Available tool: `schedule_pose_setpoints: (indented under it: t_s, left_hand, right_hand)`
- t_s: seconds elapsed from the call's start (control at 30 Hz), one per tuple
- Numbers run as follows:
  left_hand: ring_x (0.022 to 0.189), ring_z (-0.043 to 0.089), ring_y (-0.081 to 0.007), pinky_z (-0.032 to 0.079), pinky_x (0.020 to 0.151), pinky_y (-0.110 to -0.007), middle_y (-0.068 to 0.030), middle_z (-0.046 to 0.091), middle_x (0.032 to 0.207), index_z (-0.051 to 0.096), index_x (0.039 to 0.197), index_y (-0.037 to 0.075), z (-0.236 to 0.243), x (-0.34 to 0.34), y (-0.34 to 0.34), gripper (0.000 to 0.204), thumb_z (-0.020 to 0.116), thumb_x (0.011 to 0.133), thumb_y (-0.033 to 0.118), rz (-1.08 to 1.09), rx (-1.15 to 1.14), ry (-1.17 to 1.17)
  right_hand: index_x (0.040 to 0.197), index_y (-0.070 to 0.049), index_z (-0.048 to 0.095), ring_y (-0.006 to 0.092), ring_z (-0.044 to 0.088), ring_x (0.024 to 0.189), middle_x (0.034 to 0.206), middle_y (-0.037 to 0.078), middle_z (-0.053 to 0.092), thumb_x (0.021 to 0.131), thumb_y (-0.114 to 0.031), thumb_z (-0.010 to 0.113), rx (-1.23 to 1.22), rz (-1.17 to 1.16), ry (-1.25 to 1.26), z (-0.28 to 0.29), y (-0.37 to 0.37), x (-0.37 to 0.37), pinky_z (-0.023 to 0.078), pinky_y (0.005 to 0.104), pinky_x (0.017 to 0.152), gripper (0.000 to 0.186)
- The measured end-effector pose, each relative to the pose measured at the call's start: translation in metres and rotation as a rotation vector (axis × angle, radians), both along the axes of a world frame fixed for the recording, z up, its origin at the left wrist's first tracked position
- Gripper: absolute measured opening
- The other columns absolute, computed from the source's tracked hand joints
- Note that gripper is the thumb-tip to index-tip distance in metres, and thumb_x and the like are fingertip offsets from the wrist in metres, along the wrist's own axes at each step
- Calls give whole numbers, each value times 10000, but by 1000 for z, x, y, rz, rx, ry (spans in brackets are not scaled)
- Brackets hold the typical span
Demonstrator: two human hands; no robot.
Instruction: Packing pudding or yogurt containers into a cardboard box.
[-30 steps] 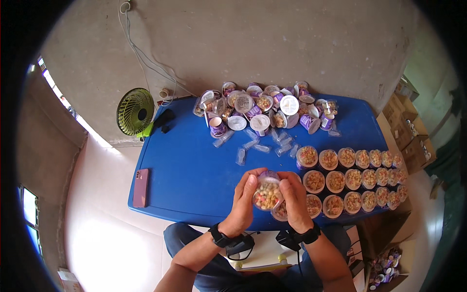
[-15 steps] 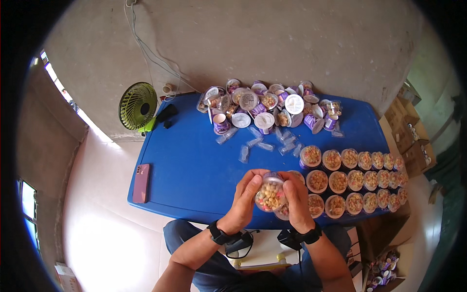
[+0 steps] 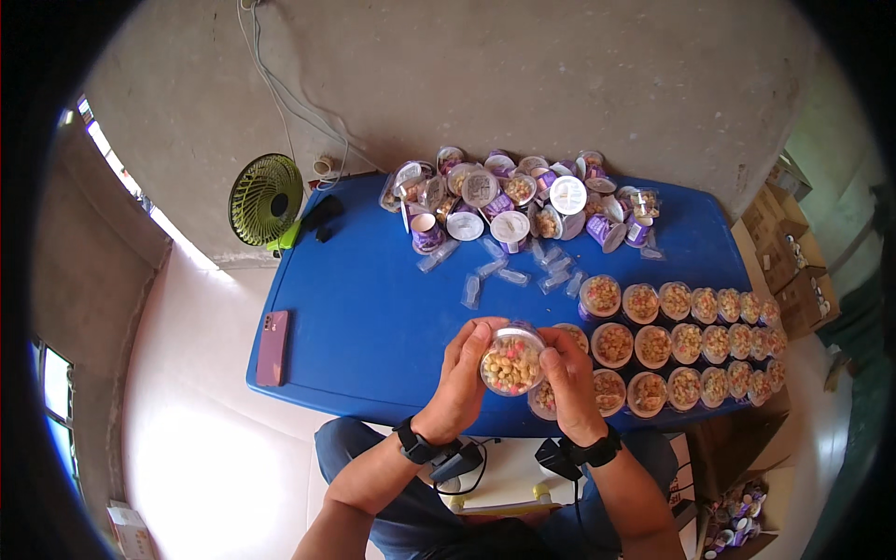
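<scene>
Both your left hand and right hand grip the clear-topped cup between them; press lightly and evenly so it won't buckle, clear of the filled cups beside your right hand.

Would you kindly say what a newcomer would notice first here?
Probably the cup of multicoloured pieces, held between the left hand and right hand over the blue table. Then come three rows of filled cups at the table's right and the jumbled heap of cups along its far edge.
</scene>
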State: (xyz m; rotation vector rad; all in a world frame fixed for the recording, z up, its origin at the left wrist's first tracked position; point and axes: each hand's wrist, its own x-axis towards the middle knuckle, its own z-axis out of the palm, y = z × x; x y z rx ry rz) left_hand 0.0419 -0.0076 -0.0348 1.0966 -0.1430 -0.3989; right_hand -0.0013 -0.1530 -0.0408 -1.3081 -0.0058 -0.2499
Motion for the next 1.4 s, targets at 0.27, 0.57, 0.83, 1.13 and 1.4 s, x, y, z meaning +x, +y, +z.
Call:
schedule_pose_setpoints:
  t_s: [0.27, 0.57, 0.83, 1.13, 1.4]
  left_hand:
    - [974, 624, -159, 516, 851, -289, -123, 613, 1096, 483, 1228, -24, 13, 2, 9, 674, 494, 906, 568, -222, 105, -113]
    - [1057, 589, -176, 464, 926, -302, -126, 597, 1155, 442, 1317, -26, 7, -6, -4, 562, 407, 985, 427, -29, -96, 19]
    - [1015, 621, -216, 503, 903, -334, -153, 619, 1122, 485, 1267, -52, 11, -3, 2, 729, 446, 915, 586, -227, 64, -86]
    - [1029, 609, -198, 494, 912, -319, -143, 600, 1161, 468, 1291, -39, 9, -8, -2, 721, 442, 921, 579, -53, -11, -45]
    - [1037, 611, -200, 500, 906, -320, -154, 594, 1172, 475, 1291, -34, 16, -4, 5, 690, 502, 912, 541, -270, 69, -92]
  right_hand:
    - [1034, 12, 576, 101, 521, 901, 955, 48, 569, 911, -390, 585, -122, 150, 128, 3, -19, -5, 420, 255, 794, 421]
    - [1114, 18, 588, 114, 515, 859, 950, 48, 547, 900, -372, 608, -101, -35, -86, 4, -2, -3, 413, 269, 752, 445]
    - [1037, 11, 598, 132, 487, 780, 878, 43, 515, 874, -286, 640, -356, 50, -121, 9, -13, -5, 396, 271, 697, 342]
    - [1071, -6, 593, 96, 507, 862, 954, 23, 524, 877, -346, 655, -16, -2, -55, 1, 2, -5, 418, 247, 755, 397]
    - [1062, -5, 596, 86, 499, 844, 930, 23, 543, 881, -359, 648, -133, 147, 31, 5, -14, -8, 410, 246, 740, 400]
